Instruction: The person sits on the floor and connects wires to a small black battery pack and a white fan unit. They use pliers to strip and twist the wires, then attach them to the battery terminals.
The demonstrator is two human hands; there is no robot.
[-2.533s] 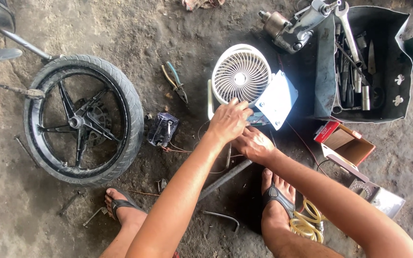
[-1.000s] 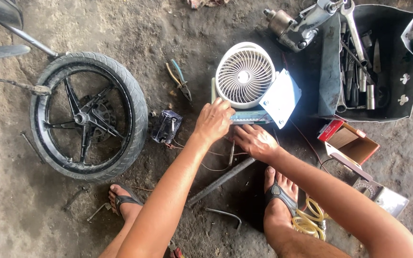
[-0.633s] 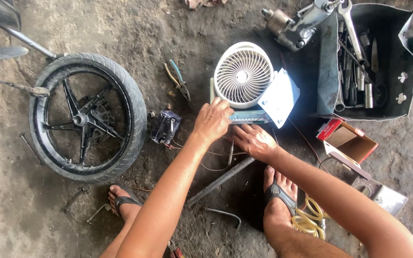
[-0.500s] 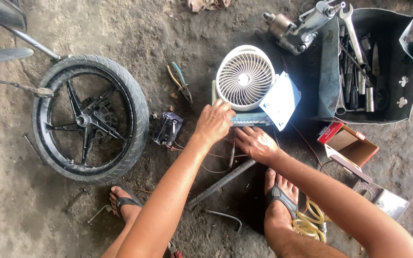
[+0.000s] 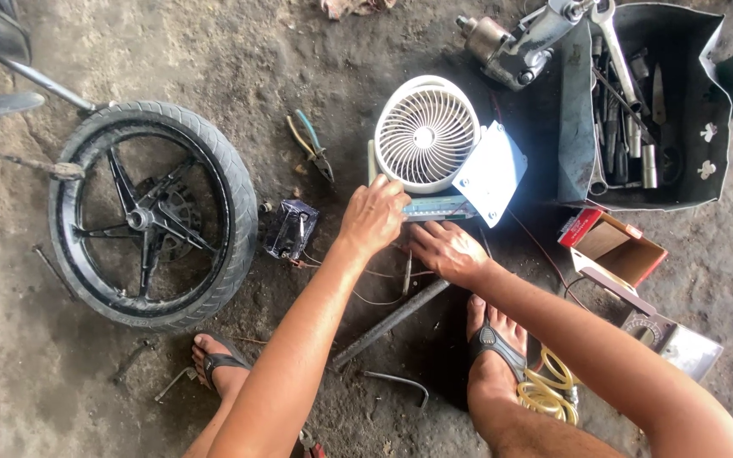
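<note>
— Fan [image 5: 427, 134] first: where do we have it?

— On the dirt floor [image 5: 316, 51], between the wheel [image 5: 153, 216] and the tool tray [image 5: 710, 127]. Our left hand [image 5: 372, 222] curls loosely on its base; our right hand [image 5: 449, 252] lies flat, fingers together, beside it.

— Handling?

— Light plastic, we judge; the grille looks brittle. We'd hold the base, not the grille.

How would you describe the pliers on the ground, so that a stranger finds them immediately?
Start at the big black wheel lying on the dirt, then look to its upper right, toward the round white fan. The pliers lie between them, apart from both. They alone have two long handles, one yellowish and one blue-green.
</note>
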